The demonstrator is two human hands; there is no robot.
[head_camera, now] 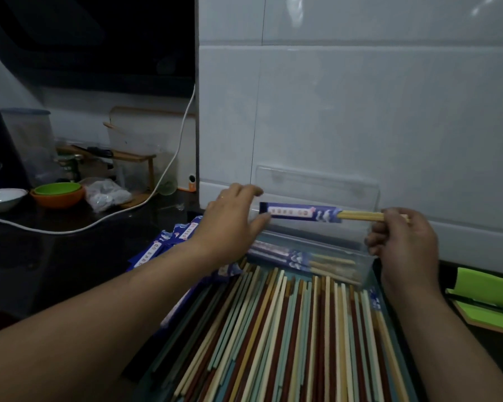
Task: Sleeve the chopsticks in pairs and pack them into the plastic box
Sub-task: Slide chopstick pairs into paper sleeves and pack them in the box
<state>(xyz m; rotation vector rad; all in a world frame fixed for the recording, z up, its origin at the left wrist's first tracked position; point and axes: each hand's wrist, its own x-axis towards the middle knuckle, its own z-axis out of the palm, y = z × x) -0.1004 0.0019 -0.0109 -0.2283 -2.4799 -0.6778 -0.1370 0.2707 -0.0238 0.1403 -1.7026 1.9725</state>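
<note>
Holding one sleeved pair level above the plastic box [369,268]: the right hand [404,242] pinches the bare tan chopstick ends [360,216] sticking out of the blue sleeve [299,213], fingers curled round them. The left hand [230,219] is loose, fingers relaxed, thumb tip touching the sleeve's closed end, not gripping it. The box is clear and sits at the bench's back edge against the white tiled wall [360,97], with its lid [317,181] standing open against the tiles. Inside lie a few sleeved pairs [285,253], lengthwise, bare ends to the right. Just in front of the box, toward the bench's front edge, is a wide bed of loose chopsticks [288,329] in cream, teal, brown and tan, running front to back. A pile of empty sleeves [169,242] lies left of them, partly under the left forearm. Far left on the bench: a green bowl [57,188] nested in an orange bowl [55,200], a white bowl [3,195] beside them, a white cable [169,166] trailing across. A green folded item [488,288] lies at the right edge.
</note>
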